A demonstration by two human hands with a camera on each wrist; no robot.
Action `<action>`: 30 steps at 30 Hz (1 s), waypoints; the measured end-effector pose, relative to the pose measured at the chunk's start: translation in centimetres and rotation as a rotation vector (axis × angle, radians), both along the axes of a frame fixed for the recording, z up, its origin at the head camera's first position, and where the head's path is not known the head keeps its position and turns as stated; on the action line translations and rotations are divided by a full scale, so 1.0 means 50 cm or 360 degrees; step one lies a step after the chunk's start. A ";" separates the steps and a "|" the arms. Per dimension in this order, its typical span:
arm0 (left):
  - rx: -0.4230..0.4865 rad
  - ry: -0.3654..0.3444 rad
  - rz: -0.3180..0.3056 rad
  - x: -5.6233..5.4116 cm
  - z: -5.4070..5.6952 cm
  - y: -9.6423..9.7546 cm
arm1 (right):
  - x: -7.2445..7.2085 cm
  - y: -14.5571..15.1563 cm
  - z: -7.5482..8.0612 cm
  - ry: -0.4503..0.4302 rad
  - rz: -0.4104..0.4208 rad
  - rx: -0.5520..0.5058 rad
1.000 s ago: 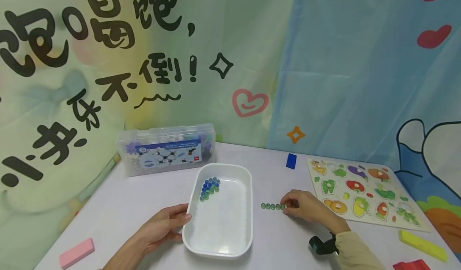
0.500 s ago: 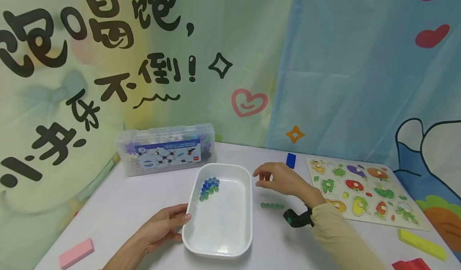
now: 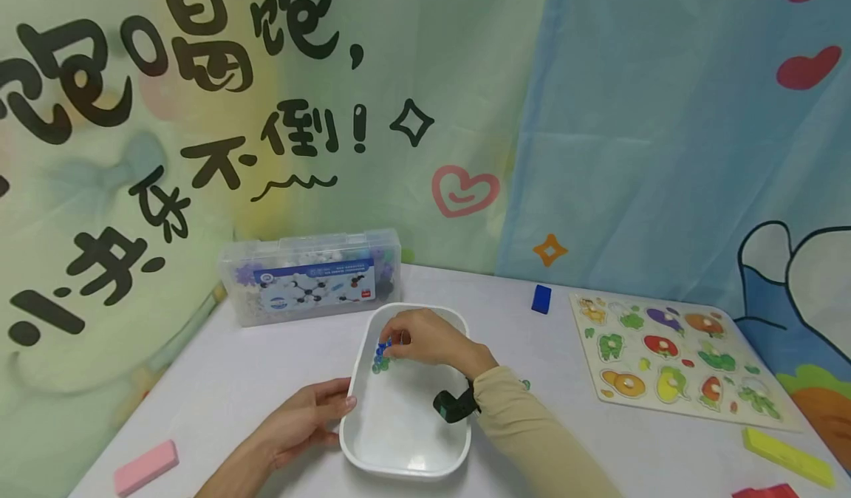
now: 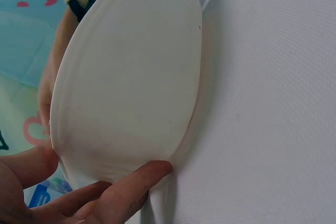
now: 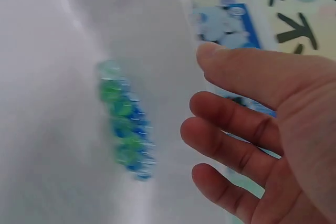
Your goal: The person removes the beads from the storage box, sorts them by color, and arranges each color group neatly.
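A white plastic tray (image 3: 399,439) stands on the table, with blue and green glass marbles (image 3: 380,366) clustered at its far left. My left hand (image 3: 302,420) holds the tray's left side; in the left wrist view its thumb (image 4: 39,163) is at the rim and the fingers lie along the outer wall. Inside the tray, over the marbles, is my right hand (image 3: 425,339), hiding some of them. The right wrist view shows its thumb and fingers loosely bent and apart, nothing between them, beside the marble cluster (image 5: 126,124). A green marble (image 3: 525,384) peeks out past the right sleeve.
Behind the tray stands a clear plastic case (image 3: 312,280) of small parts. A vegetable puzzle board (image 3: 685,361) lies at the right, near a blue block (image 3: 541,299). A yellow block (image 3: 787,455) and a red piece (image 3: 767,491) lie front right, a pink block (image 3: 146,467) front left.
My right hand has left the row of green marbles on the table and moved left into the tray, over the marbles there. The left hand stays at the tray's side.
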State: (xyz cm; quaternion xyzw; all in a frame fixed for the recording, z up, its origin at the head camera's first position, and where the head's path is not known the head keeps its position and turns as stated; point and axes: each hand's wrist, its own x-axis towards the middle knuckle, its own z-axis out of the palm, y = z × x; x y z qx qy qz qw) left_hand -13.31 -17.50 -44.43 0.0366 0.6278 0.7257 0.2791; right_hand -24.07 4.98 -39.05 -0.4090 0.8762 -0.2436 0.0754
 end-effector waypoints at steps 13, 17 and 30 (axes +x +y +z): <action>0.0014 -0.0014 -0.0016 -0.004 -0.005 0.000 | 0.000 -0.021 -0.064 -0.0048 -0.0051 0.0168; 0.0019 -0.0022 -0.0012 -0.005 -0.006 0.000 | 0.000 -0.023 -0.065 -0.0059 -0.0050 0.0192; 0.0031 -0.0011 -0.0023 -0.004 -0.007 0.000 | -0.007 -0.022 -0.081 -0.0094 -0.0061 0.0224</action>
